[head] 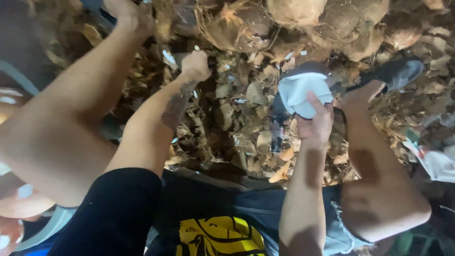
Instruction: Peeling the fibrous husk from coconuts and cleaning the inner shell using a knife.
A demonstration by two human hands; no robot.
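Nearest to us are our black shirt [208, 208] with its yellow print and the frayed hem of our denim shorts [341, 232]. From there our two forearms reach forward over a floor covered in brown husk scraps [237, 137].

Our right hand [316, 124] is raised with fingers and thumb wrapped around a white piece [303, 92], pale and rounded; what it is made of is too blurred to tell. The piece sits just past the fingertips, held up above the scraps. Right of the piece is our right knee [384, 199], and beyond it our foot in a dark sandal [395, 73], which lies just beside the piece.

Left of the piece, well apart from it, our left hand [194, 65] is closed into a fist over the scraps. We cannot tell whether anything is inside it. Farther left our other leg [71, 114] stretches out, its foot near the top edge.

Past the piece, along the far side, lies a heap of brown coconuts [303, 19] with stringy fibre. At the right edge, far from the piece, some white and red wrapping [436, 161] lies on the ground.
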